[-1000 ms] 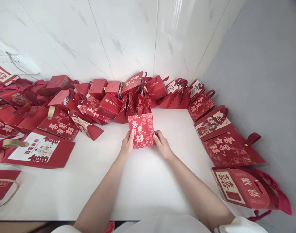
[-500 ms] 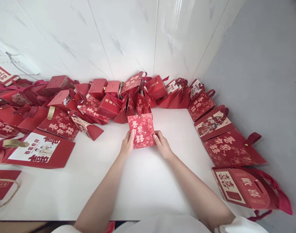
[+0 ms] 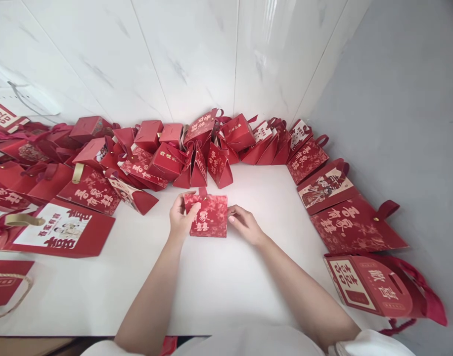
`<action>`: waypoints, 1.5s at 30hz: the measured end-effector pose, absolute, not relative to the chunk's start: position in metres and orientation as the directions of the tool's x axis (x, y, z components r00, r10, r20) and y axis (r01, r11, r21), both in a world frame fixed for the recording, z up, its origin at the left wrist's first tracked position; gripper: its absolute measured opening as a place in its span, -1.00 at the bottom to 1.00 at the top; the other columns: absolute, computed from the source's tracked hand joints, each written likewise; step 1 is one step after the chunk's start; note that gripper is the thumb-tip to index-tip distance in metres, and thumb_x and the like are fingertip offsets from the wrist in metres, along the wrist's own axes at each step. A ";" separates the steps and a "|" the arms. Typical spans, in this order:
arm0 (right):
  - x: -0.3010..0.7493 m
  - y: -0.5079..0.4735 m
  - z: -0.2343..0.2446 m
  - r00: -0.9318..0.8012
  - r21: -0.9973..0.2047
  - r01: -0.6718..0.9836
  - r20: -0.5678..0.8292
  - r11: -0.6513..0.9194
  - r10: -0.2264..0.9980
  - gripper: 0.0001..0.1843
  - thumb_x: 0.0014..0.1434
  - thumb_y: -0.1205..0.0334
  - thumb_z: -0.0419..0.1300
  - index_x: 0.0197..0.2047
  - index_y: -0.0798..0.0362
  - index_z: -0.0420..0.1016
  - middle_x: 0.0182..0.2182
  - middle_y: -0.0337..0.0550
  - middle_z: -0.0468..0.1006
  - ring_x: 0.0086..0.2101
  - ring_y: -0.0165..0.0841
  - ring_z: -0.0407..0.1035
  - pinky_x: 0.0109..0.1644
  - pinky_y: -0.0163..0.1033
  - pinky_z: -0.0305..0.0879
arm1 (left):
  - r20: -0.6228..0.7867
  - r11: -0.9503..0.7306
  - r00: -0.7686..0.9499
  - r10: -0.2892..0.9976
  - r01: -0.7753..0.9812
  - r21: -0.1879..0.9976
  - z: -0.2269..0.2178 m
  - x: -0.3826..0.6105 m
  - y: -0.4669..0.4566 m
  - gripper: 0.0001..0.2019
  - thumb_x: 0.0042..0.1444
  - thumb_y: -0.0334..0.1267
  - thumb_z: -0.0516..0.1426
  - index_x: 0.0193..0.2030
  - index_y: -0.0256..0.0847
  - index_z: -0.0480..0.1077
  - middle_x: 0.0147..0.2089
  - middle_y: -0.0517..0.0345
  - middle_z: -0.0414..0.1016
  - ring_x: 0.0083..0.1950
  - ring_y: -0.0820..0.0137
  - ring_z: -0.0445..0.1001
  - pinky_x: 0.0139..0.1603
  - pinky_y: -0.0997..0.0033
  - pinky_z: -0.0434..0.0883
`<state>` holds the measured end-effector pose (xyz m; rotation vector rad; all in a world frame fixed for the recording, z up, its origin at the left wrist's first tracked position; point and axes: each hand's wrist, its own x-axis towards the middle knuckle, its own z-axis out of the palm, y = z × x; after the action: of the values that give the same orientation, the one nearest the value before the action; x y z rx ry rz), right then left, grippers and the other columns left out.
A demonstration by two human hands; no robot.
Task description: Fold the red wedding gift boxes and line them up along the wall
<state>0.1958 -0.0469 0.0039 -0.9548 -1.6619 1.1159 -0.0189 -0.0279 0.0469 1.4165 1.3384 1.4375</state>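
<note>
A small red gift box (image 3: 211, 217) with pale floral print, gold lettering and a ribbon loop at its top is over the white table in front of me. My left hand (image 3: 182, 216) is closed on its left side, thumb across the printed front and fingers behind. My right hand (image 3: 246, 223) is beside the box's right edge, its fingers bent and a little apart, holding nothing; whether the fingertips touch the edge is hard to tell. Just behind the held box stands a similar wedge-shaped red box (image 3: 219, 165).
Many red gift boxes (image 3: 167, 160) are heaped along the tiled wall and to the left. A row of red boxes (image 3: 354, 225) runs down the right side. A larger box (image 3: 72, 230) lies at the left. The white table (image 3: 226, 291) ends at its front edge near my body.
The gift box has come nearer to me and slightly left, its top tilted. My left hand has shifted its grip higher on the box, and my right hand has loosened from its right edge.
</note>
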 end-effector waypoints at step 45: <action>0.181 -0.070 0.015 -0.215 -0.469 0.537 0.727 0.701 0.652 -0.51 0.18 0.35 0.08 0.16 -0.19 0.33 -0.21 -0.08 0.44 -0.26 -0.26 0.39 -0.19 -0.09 0.31 | 0.403 -0.457 0.216 0.889 0.370 0.809 0.076 -0.003 -0.062 -0.88 0.06 -0.19 0.20 -0.39 -0.16 0.51 -0.39 0.12 0.55 -0.36 0.37 0.50 -0.32 0.39 0.44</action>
<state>0.1812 -0.0699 0.0147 -0.9268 -1.8828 0.1397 -0.0035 -0.0623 0.0765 1.9353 1.1605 1.2040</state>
